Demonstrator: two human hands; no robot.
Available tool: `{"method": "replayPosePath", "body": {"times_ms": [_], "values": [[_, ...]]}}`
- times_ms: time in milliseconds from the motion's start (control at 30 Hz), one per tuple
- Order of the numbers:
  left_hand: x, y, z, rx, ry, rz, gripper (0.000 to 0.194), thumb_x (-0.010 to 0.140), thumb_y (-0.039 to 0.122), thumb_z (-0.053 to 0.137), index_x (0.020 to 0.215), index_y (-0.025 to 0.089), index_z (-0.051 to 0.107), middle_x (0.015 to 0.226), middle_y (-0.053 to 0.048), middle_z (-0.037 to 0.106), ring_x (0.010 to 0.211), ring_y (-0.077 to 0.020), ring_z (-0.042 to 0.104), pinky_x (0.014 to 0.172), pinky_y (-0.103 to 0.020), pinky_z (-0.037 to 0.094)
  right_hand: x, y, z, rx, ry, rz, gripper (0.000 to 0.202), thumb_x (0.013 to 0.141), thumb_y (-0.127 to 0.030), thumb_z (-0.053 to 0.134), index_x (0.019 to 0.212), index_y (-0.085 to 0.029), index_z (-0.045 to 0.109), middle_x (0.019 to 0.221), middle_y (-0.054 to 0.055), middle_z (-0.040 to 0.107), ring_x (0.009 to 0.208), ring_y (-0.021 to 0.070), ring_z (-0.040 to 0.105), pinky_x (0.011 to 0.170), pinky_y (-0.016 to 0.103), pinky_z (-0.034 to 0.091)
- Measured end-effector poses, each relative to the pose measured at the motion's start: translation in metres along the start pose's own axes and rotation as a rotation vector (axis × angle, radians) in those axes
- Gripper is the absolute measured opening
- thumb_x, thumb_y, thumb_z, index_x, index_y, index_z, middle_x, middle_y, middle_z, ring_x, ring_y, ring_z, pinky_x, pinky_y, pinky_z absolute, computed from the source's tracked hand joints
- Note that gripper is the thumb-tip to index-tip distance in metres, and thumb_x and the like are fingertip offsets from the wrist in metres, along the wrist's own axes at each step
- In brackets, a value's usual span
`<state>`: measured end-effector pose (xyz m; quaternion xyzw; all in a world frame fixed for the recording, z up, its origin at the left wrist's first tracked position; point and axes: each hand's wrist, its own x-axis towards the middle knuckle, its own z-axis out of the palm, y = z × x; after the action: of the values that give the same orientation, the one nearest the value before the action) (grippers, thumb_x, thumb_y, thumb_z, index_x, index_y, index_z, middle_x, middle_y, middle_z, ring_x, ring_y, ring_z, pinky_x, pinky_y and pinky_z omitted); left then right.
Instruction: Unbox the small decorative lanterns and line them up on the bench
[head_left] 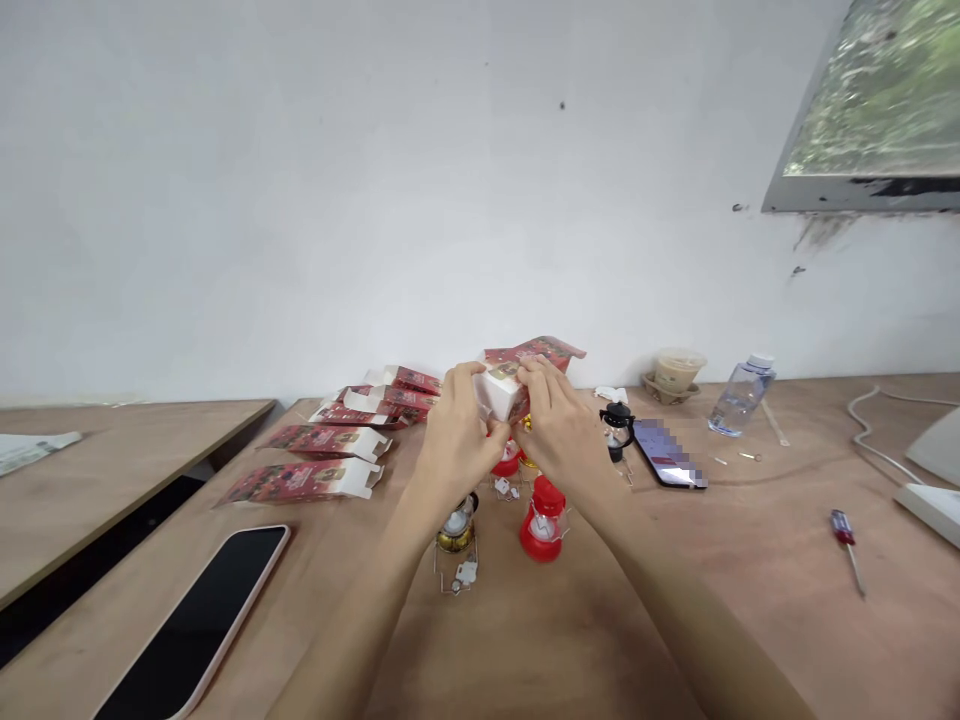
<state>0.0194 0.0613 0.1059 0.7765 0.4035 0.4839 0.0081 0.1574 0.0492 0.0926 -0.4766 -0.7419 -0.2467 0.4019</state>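
A red printed box with a white end is held up over the middle of the table. My left hand grips its left side near the white end, and my right hand has its fingers on the right side. Beneath my hands stands a red lantern. Another red lantern is partly hidden behind the fingers. A gold and black lantern stands by my left forearm. To the right of my right hand is a black lantern.
Several flattened red boxes lie at the left. A pink-edged phone is at front left, another phone at right. Farther right are a cup, a bottle, a screwdriver and a white cable.
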Motion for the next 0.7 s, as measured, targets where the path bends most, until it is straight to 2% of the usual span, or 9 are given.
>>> {"method": "replayPosePath", "body": {"times_ms": [133, 367, 500, 600, 700], "values": [[-0.001, 0.0, 0.002, 0.086, 0.0, -0.024, 0.053, 0.063, 0.004, 0.049, 0.113, 0.014, 0.037, 0.113, -0.016, 0.053, 0.099, -0.0255, 0.058, 0.076, -0.038, 0.05, -0.002, -0.009, 0.002, -0.029, -0.001, 0.033, 0.041, 0.077, -0.005, 0.042, 0.117, -0.011, 0.048, 0.125, 0.019, 0.054, 0.124, 0.0308, 0.044, 0.094, 0.045, 0.047], [-0.001, 0.004, -0.001, -0.07, 0.129, -0.067, 0.052, 0.062, 0.003, 0.049, 0.11, 0.019, 0.036, 0.109, -0.011, 0.055, 0.098, -0.0236, 0.06, 0.073, -0.035, 0.051, -0.001, -0.008, 0.001, 0.032, 0.048, 0.05, 0.046, 0.075, -0.008, 0.045, 0.121, -0.013, 0.044, 0.127, 0.017, 0.052, 0.126, 0.03, 0.043, 0.097, 0.047, 0.044], [-0.001, 0.009, -0.007, -0.138, 0.121, -0.098, 0.046, 0.062, 0.002, 0.047, 0.104, 0.02, 0.04, 0.105, -0.009, 0.058, 0.096, -0.0235, 0.062, 0.072, -0.036, 0.051, 0.001, 0.0, -0.001, 0.08, 0.047, 0.068, 0.052, 0.072, -0.007, 0.048, 0.123, -0.015, 0.041, 0.128, 0.015, 0.051, 0.125, 0.0296, 0.042, 0.097, 0.049, 0.044], [0.0, 0.011, -0.011, -0.142, 0.118, -0.143, 0.04, 0.062, 0.003, 0.046, 0.098, 0.02, 0.045, 0.102, -0.007, 0.059, 0.095, -0.0235, 0.061, 0.075, -0.038, 0.051, 0.004, 0.002, -0.006, 0.114, 0.03, 0.043, 0.053, 0.074, -0.01, 0.051, 0.125, -0.016, 0.041, 0.13, 0.014, 0.049, 0.129, 0.0295, 0.037, 0.102, 0.048, 0.04], [0.003, 0.009, -0.014, -0.291, 0.109, -0.224, 0.033, 0.061, 0.003, 0.045, 0.089, 0.021, 0.047, 0.098, -0.004, 0.059, 0.092, -0.0202, 0.062, 0.073, -0.035, 0.052, 0.004, 0.0, -0.013, 0.084, 0.061, 0.024, 0.052, 0.076, -0.013, 0.052, 0.126, -0.02, 0.043, 0.132, 0.01, 0.047, 0.135, 0.0319, 0.027, 0.106, 0.052, 0.035]]}}
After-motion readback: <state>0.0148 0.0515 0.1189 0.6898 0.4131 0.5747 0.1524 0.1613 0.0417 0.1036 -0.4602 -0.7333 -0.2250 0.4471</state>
